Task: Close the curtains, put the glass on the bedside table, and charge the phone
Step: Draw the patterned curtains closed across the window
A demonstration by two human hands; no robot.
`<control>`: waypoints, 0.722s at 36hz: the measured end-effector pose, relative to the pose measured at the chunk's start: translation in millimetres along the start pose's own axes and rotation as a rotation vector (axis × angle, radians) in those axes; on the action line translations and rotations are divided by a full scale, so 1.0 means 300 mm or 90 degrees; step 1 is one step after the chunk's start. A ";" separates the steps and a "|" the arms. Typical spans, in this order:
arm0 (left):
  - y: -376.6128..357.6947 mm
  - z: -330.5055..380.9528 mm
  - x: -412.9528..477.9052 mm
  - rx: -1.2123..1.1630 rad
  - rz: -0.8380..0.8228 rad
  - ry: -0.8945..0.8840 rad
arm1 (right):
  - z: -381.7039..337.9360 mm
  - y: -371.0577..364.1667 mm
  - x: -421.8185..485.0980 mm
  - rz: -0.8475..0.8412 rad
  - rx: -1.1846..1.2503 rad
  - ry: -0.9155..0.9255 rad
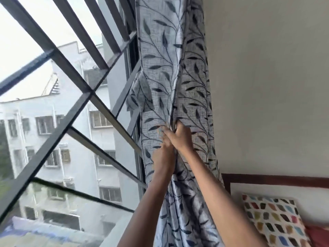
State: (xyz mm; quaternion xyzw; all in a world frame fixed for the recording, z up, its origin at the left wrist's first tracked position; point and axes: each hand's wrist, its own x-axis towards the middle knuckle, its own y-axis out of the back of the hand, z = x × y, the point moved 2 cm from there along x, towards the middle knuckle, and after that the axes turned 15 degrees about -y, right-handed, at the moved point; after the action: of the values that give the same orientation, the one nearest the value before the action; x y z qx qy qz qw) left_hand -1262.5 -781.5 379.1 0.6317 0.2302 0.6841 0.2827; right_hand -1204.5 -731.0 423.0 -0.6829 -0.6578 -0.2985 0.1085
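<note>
- Eyes on the silvery-grey fabric curtain printed with dark leaf sprigs point(178, 68). It hangs gathered in one narrow column of folds, so the window to its left gets full daylight.
- The right hand point(184, 138) is in at the curtain's mid-height, fingers curled round a central fold. That grip is closed firmly on the cloth.
- The left hand point(162, 157) sits just below and to the left, close against the right wrist and up at the curtain's front face. Motion blur smears its fingers, so I cannot tell whether that grip is closed on fabric.
- Both forearms reach up past the curtain's lower folds.
- Left of the curtain, the dark metal window grille point(74, 72) of crossing bars is completely uncovered, with a pale multi-storey building point(62, 131) beyond it.
- Right of the curtain is a plain cream wall point(267, 86). Lower down sit a dark wooden headboard frame point(267, 178) and a white pillow with multicoloured patches point(272, 220).
- Progress, as I read it: the first job has barely begun. Hands are on the cloth, but nothing is drawn across yet.
- Left to do: sweep the curtain leftward over the grille, then set the glass on the bedside bench and put the phone on charge. No glass, phone or bedside bench shows here.
</note>
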 end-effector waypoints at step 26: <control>0.669 0.189 -0.497 0.143 0.048 0.013 | -0.530 0.235 -0.607 -0.051 -0.114 0.151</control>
State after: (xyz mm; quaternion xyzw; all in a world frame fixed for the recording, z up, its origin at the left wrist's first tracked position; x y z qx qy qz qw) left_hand -1219.2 -1032.3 410.1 0.6608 0.2843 0.6704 0.1816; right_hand -1170.7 -976.7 466.9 -0.6230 -0.6378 -0.4387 0.1125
